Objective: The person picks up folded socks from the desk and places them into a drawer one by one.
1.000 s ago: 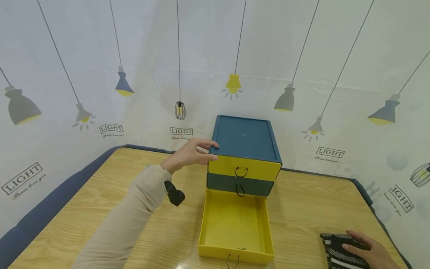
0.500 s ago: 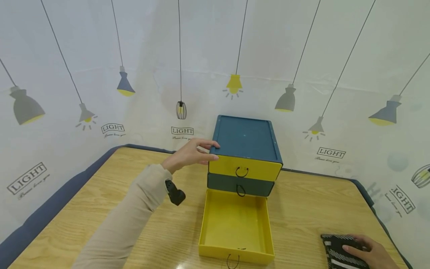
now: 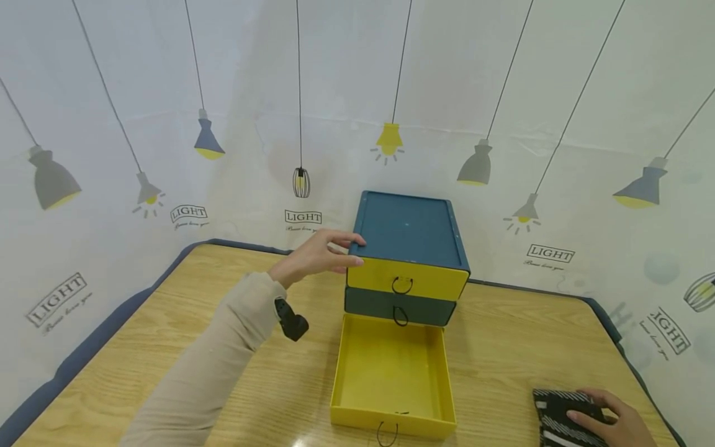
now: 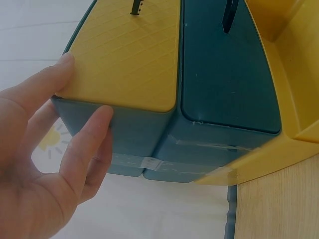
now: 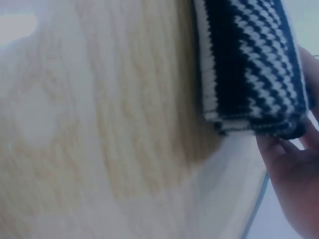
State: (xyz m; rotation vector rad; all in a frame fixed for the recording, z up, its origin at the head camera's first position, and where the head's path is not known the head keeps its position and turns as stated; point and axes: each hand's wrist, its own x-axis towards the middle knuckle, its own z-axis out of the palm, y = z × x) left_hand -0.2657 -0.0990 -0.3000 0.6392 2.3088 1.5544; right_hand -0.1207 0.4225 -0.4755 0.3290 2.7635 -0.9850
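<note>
Across the table stands a stacked drawer cabinet (image 3: 408, 226) with a dark blue top and yellow and dark green drawer fronts. My left hand (image 3: 313, 257) grips its top left front corner. In the left wrist view the thumb touches the yellow front and other fingers (image 4: 102, 119) touch the side. The bottom yellow drawer (image 3: 391, 372) is pulled out and bare inside. At the lower right my right hand (image 3: 620, 419) holds a folded black and white knit cloth (image 3: 561, 406), thumb on top. Its other fingers are mostly hidden behind the cloth (image 5: 249, 64).
Black loop handles hang from the drawer fronts, one from the middle drawer (image 3: 400, 316). The wooden table (image 3: 503, 347) ends at a blue edging (image 3: 606, 320) before a white curtain (image 3: 251, 74) printed with lamps. A black strap device (image 3: 290, 320) sits on the left wrist.
The right hand's fingers have moved from lying over the cloth to curling round its right edge. The left hand, cabinet and drawer stay put.
</note>
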